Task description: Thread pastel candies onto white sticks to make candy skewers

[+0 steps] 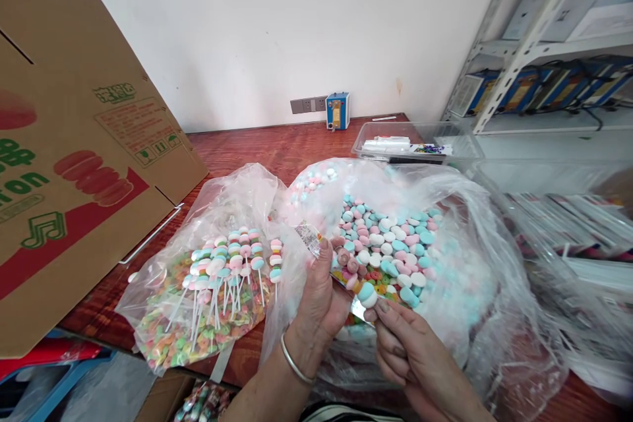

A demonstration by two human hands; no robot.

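My left hand [324, 293], a bangle at its wrist, is curled round a shiny printed wrapper [307, 237]. Over that palm lies a candy skewer [366, 294] of pastel drops and gummy rings, partly hidden by my fingers. Its near end, a blue and white drop, is pinched by my right hand [403, 343]; whether a stick is between those fingers I cannot tell. Beneath both hands a large clear bag [477, 211] spreads open, full of pink, white and blue candy drops [395, 244]. Gummy rings [383, 282] show close to my hands.
At left, several finished candy skewers [237, 257] on white sticks lie over a bag of gummy rings [198, 339]. A big cardboard box [74, 165] stands beyond. Toward the wall are a clear plastic tray [465, 148] and a small blue-white device [337, 111]. Metal shelves [517, 69] rise right.
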